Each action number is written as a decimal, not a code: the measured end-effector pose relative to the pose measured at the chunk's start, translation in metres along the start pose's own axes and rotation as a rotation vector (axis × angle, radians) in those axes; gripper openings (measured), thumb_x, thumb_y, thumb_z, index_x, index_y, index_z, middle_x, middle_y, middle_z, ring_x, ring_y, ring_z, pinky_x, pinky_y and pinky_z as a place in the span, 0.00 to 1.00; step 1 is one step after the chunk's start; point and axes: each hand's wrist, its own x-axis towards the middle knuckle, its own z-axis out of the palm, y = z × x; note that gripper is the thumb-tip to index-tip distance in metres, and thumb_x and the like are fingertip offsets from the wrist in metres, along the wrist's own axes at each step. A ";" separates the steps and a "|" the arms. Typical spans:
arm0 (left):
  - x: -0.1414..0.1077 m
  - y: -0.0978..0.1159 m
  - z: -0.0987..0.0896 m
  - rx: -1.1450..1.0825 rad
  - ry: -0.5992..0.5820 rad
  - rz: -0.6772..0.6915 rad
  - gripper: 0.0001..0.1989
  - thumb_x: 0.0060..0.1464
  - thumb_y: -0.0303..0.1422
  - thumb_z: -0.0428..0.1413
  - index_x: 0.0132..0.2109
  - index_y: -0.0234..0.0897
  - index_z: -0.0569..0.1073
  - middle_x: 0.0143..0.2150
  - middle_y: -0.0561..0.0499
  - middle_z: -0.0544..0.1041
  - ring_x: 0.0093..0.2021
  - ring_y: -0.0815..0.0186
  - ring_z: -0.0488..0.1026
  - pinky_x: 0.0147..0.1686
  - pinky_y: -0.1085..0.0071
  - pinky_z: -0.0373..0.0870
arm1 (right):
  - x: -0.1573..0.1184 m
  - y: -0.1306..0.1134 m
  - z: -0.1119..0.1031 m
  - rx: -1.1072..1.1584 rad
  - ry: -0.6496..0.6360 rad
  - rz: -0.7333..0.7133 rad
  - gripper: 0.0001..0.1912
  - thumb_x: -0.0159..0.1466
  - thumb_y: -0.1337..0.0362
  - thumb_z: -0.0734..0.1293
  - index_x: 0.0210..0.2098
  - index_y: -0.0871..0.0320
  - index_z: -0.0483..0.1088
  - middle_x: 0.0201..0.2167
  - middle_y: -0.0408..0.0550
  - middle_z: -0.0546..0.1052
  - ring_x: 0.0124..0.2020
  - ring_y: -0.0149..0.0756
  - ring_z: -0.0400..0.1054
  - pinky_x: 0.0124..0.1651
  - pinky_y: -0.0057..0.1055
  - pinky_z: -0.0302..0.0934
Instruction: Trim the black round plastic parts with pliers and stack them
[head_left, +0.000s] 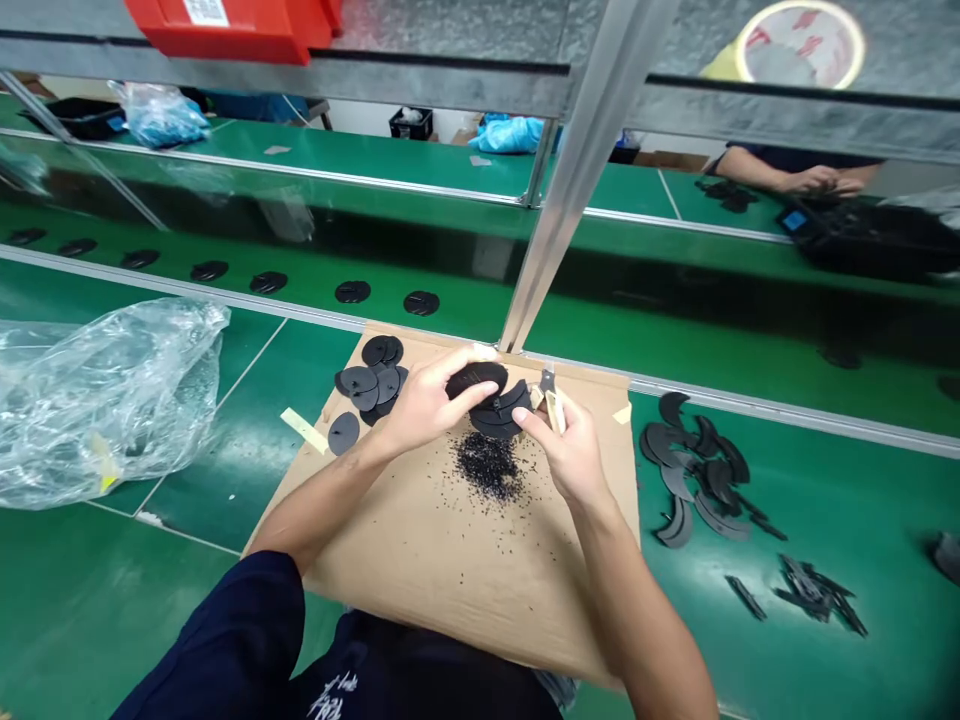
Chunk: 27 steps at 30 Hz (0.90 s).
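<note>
Black disc (474, 377): lay gripped by the nearer left hand (433, 402), left of the right hand (576, 455), closed around cutters (548, 381) and touching curved black pieces (495, 423).

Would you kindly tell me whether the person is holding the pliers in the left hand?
No, the pliers are in the right hand, while the left hand holds a black disc.
</note>
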 end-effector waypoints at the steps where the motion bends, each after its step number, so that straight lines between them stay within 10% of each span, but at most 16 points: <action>1: 0.000 -0.004 0.003 -0.012 0.035 -0.007 0.12 0.65 0.38 0.57 0.52 0.38 0.75 0.53 0.45 0.79 0.54 0.60 0.77 0.57 0.63 0.75 | -0.001 0.000 -0.002 -0.046 0.007 -0.023 0.15 0.63 0.53 0.71 0.43 0.58 0.73 0.38 0.47 0.78 0.38 0.36 0.71 0.43 0.35 0.69; 4: 0.001 -0.013 0.010 -0.092 0.114 -0.057 0.15 0.67 0.39 0.55 0.56 0.39 0.74 0.57 0.44 0.78 0.56 0.60 0.76 0.54 0.62 0.77 | -0.005 0.000 -0.008 -0.293 0.129 -0.217 0.09 0.67 0.60 0.67 0.43 0.58 0.72 0.36 0.46 0.76 0.35 0.34 0.69 0.40 0.34 0.66; 9: 0.002 -0.014 0.018 -0.268 0.053 -0.193 0.15 0.66 0.43 0.56 0.48 0.39 0.80 0.44 0.47 0.80 0.30 0.70 0.74 0.24 0.74 0.72 | -0.007 0.008 -0.012 -0.897 0.273 -0.799 0.09 0.67 0.73 0.62 0.42 0.56 0.72 0.35 0.48 0.76 0.35 0.35 0.67 0.37 0.33 0.59; 14: 0.003 -0.009 0.019 -0.220 0.014 -0.068 0.12 0.61 0.43 0.62 0.41 0.38 0.81 0.41 0.48 0.81 0.40 0.65 0.78 0.42 0.66 0.78 | -0.008 0.009 -0.011 -1.018 0.217 -0.928 0.12 0.68 0.75 0.61 0.43 0.54 0.72 0.35 0.48 0.77 0.39 0.34 0.69 0.40 0.33 0.59; 18: 0.005 -0.009 0.011 -0.179 0.095 0.011 0.08 0.62 0.38 0.62 0.41 0.39 0.82 0.40 0.49 0.81 0.42 0.65 0.77 0.47 0.65 0.76 | -0.011 0.003 -0.009 -0.695 0.070 -0.759 0.08 0.67 0.65 0.70 0.46 0.55 0.73 0.37 0.48 0.77 0.39 0.35 0.70 0.40 0.33 0.63; 24: 0.002 -0.004 0.011 -0.244 0.054 0.086 0.07 0.61 0.37 0.63 0.40 0.39 0.82 0.39 0.50 0.81 0.41 0.66 0.77 0.45 0.67 0.76 | -0.004 0.001 -0.007 0.081 0.085 -0.011 0.25 0.58 0.44 0.75 0.43 0.56 0.73 0.38 0.48 0.78 0.39 0.38 0.73 0.44 0.38 0.72; 27: 0.000 -0.004 0.014 -0.251 -0.010 0.059 0.09 0.65 0.37 0.59 0.46 0.39 0.82 0.42 0.48 0.81 0.44 0.65 0.78 0.47 0.66 0.76 | 0.000 0.001 -0.011 0.271 0.033 0.135 0.24 0.53 0.47 0.79 0.40 0.56 0.74 0.41 0.49 0.80 0.43 0.41 0.75 0.51 0.44 0.73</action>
